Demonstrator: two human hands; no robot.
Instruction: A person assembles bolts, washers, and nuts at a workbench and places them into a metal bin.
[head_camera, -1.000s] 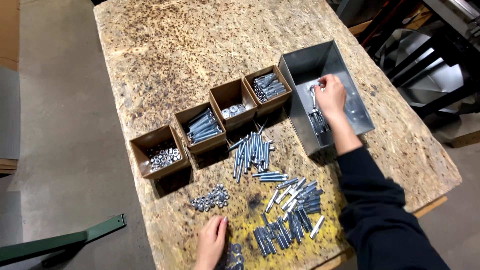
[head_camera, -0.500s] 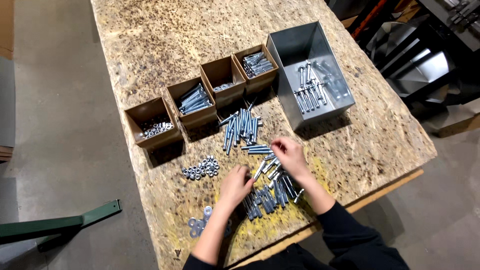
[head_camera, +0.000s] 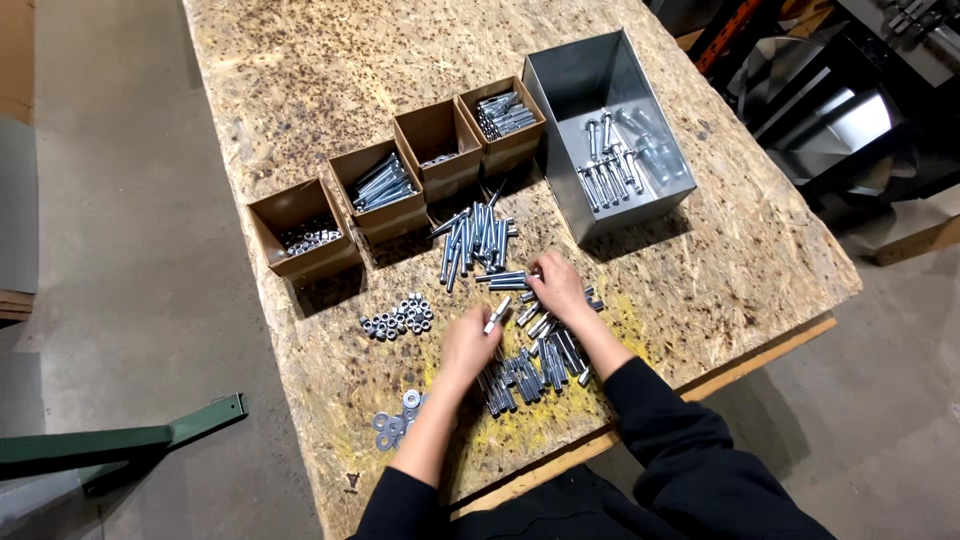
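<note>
Pinching one short bolt (head_camera: 497, 314) by its shank, the left hand (head_camera: 468, 347) is lifting stiff, slick steel while the right hand (head_camera: 556, 285) is pressing curled onto the bolt pile (head_camera: 535, 362).

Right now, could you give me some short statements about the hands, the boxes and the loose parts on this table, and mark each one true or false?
1. Four brown cardboard boxes stand in a row beside a grey metal bin. True.
2. The metal bin is empty. False: several bolts lie on its floor.
3. The left hand has a bolt at its fingertips. True.
4. The right hand is inside the metal bin. False: it rests on the loose bolts on the table, in front of the bin.
5. A small heap of nuts lies left of the left hand. True.
6. The washers lie in the box on the far left. False: they lie on the table near the front edge.
</note>
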